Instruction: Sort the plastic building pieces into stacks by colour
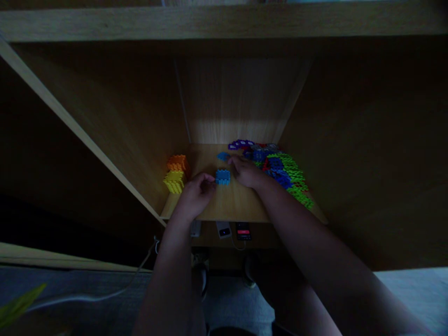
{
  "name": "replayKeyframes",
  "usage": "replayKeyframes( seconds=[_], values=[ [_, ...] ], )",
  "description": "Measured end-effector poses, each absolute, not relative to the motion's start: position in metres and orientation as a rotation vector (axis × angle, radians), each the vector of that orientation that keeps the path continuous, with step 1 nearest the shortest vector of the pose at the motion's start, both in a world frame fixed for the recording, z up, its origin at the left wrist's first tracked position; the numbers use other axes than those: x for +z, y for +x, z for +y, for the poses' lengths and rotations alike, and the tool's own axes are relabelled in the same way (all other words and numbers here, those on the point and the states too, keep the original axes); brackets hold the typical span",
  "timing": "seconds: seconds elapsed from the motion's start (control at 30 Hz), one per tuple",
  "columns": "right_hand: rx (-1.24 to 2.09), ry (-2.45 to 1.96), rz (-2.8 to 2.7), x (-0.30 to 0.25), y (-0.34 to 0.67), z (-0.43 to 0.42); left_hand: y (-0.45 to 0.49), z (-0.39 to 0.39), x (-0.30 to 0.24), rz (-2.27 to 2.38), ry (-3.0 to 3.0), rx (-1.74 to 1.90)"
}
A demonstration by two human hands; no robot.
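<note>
A small light-blue block of interlocked plastic pieces (223, 177) stands on the wooden shelf board (231, 205). My left hand (196, 192) is curled against its left side, fingers bent onto it. My right hand (246, 171) rests just right of it, fingers curled and reaching toward a loose light-blue piece (223, 156) behind. Whether the right fingers pinch anything is hidden in the dim light.
An orange block (178, 163) and a yellow block (174, 181) stand at the shelf's left edge. A heap of green, blue, purple and red pieces (285, 172) lies at the right. Small devices (234, 230) sit below the shelf front. Wooden walls enclose both sides.
</note>
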State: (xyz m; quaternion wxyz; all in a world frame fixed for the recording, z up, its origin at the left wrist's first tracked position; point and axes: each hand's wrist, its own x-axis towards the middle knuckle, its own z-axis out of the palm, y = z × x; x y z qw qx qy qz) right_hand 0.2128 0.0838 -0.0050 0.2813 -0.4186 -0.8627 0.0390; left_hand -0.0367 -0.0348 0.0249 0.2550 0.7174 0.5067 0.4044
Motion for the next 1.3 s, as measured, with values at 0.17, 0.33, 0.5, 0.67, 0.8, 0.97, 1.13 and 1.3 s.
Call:
replayKeyframes(
  seconds=[0.17,0.33,0.5,0.67,0.8,0.97,1.13,1.3],
  values=[
    [0.012,-1.138,-2.35,-0.004,0.208,0.084,-0.037,-0.034,0.024,1.359,1.939,1.105],
    [-0.005,-1.183,-2.33,-0.001,0.208,0.081,-0.037,-0.034,0.024,1.37,1.924,1.105],
    [-0.067,-1.236,-2.273,0.001,0.211,0.079,-0.037,-0.035,0.027,1.386,1.928,1.092],
    [-0.096,-1.314,-2.274,0.005,0.213,0.077,-0.037,-0.035,0.026,1.376,1.941,1.103],
    [-0.082,-1.283,-2.316,0.007,0.216,0.078,-0.037,-0.035,0.026,1.392,1.947,1.096],
    [-0.035,-1.258,-2.293,0.009,0.22,0.078,-0.036,-0.035,0.028,1.395,1.956,1.084],
    [-0.018,-1.248,-2.289,0.011,0.22,0.076,-0.035,-0.036,0.029,1.401,1.949,1.088],
    [0.021,-1.282,-2.259,0.011,0.22,0.076,-0.036,-0.035,0.027,1.395,1.934,1.089]
  ],
)
